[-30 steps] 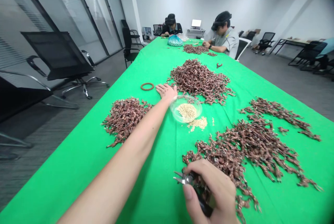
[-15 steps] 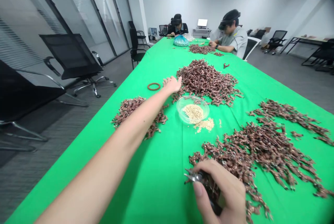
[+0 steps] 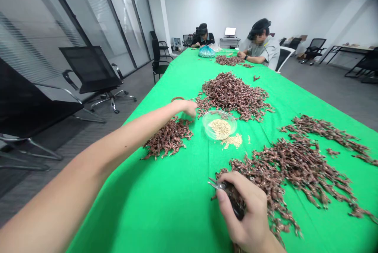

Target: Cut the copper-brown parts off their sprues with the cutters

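My right grip (image 3: 245,209) is closed around a small pair of pliers (image 3: 217,185). The dark handles sit in the palm and the silver nose pokes out to the left past the fingers. From here I can't tell whether the nose is biting on anything. The hand sits at the edge of a wide heap of copper-brown branched pieces (image 3: 283,170), with a looser strip of them (image 3: 325,131) beyond it.

My left grip (image 3: 187,108) is stretched across the green-covered bench (image 3: 165,209), fingers curled down, just above a smaller heap of the same pieces (image 3: 168,139). I can't tell if it holds anything. A brown ring (image 3: 177,98) lies just behind that hand, mostly hidden by it.

Between my hands, a clear bowl (image 3: 219,125) holds pale grains (image 3: 219,128), with a small spill (image 3: 233,141) beside it. A large heap (image 3: 233,97) lies just past the bowl. At the far end, two co-workers (image 3: 261,40) sit at the bench, beside a blue plastic bag (image 3: 206,51).
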A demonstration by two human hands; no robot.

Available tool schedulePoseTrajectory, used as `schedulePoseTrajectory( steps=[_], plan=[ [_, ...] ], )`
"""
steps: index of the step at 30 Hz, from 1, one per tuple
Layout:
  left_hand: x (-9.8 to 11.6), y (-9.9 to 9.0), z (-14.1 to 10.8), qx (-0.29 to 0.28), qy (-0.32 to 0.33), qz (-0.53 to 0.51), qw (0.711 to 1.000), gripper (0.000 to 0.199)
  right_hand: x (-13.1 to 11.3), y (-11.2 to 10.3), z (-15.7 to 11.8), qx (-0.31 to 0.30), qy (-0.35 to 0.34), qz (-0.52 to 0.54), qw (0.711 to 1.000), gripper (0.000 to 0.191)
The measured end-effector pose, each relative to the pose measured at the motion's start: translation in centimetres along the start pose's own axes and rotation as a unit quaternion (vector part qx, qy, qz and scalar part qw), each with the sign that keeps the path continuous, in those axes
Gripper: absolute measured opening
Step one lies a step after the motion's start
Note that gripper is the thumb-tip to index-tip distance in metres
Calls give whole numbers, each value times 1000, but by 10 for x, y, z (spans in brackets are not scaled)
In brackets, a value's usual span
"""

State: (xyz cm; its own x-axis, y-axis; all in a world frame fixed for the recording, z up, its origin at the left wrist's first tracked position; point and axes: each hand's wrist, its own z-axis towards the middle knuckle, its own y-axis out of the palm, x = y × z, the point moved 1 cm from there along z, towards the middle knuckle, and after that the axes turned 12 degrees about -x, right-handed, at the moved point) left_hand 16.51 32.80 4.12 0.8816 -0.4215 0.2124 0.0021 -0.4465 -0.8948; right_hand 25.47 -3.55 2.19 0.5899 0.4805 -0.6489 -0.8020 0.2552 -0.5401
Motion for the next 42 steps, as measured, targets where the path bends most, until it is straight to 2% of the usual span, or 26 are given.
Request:
schedulePoseTrajectory(
  steps=[2,4,8,13,16,19,21,24,28,32,36,42],
  plan=[
    [-1,4,-17,-91,52,29,994,28,-1,1,-1,-3,7,-3,1000,10],
    [-1,10,-33,-139,99,50,984,25,-1,2,-1,-7,11,-5,1000,9],
    [-1,15,-54,-165,146,69,973,24,-2,2,-1,-13,10,-7,1000,8],
    [2,5,-54,-166,116,51,978,13,-2,3,-1,-21,6,-6,1000,8],
    [4,0,-41,-108,54,19,993,21,-2,3,0,-18,3,-6,1000,9],
    [8,5,-20,16,-35,-30,999,56,-3,2,1,-13,-3,-5,1000,9],
    [11,15,-3,87,-101,-70,989,72,-3,2,1,-12,-11,-4,1000,11],
    [18,34,22,131,-167,-124,969,80,-1,2,-1,-15,-20,-5,1000,16],
    [28,54,46,171,-173,-155,957,89,-2,2,-1,-13,-12,-2,1000,17],
    [37,65,60,193,-159,-168,954,97,-5,2,0,12,-7,-6,1000,14],
    [43,70,67,215,-149,-173,950,99,-6,7,-2,7,-28,-16,999,16],
    [48,69,71,235,-143,-180,944,100,-7,11,-7,28,-8,-61,998,8]
  ],
)
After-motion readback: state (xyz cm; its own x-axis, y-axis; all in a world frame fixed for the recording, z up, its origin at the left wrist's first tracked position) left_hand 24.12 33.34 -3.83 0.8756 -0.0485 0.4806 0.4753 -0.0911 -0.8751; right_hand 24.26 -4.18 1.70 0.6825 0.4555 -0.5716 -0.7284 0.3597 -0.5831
